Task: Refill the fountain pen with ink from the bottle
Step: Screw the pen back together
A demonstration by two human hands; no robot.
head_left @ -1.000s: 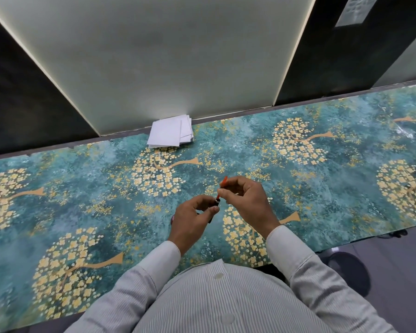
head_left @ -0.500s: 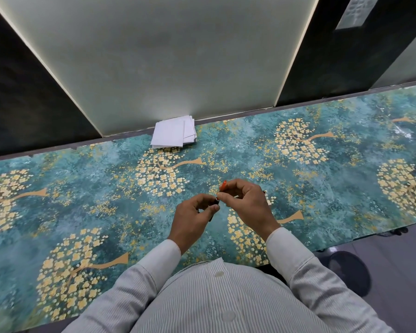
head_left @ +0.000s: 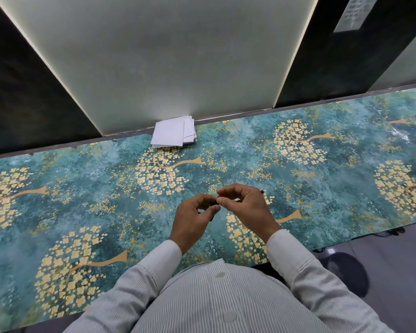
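Over the middle of the table my two hands meet fingertip to fingertip. My left hand [head_left: 193, 218] pinches a small dark pen part [head_left: 216, 202] between thumb and forefinger. My right hand [head_left: 246, 209] curls round the rest of the fountain pen, whose dark tip [head_left: 262, 191] pokes out behind the knuckles; a bit of silver metal shows inside the fingers. Most of the pen is hidden by both hands. No ink bottle is in view.
A small stack of white paper sheets [head_left: 172, 135] lies at the back edge against the pale wall panel. The table [head_left: 87, 179] wears a teal cover with gold flower trees. A dark round stool base [head_left: 348, 272] stands on the floor at the lower right.
The orange-red part that stuck up from my right fingers is no longer visible. Both hands stay joined at the same spot, the right fingers curled lower over the pen.
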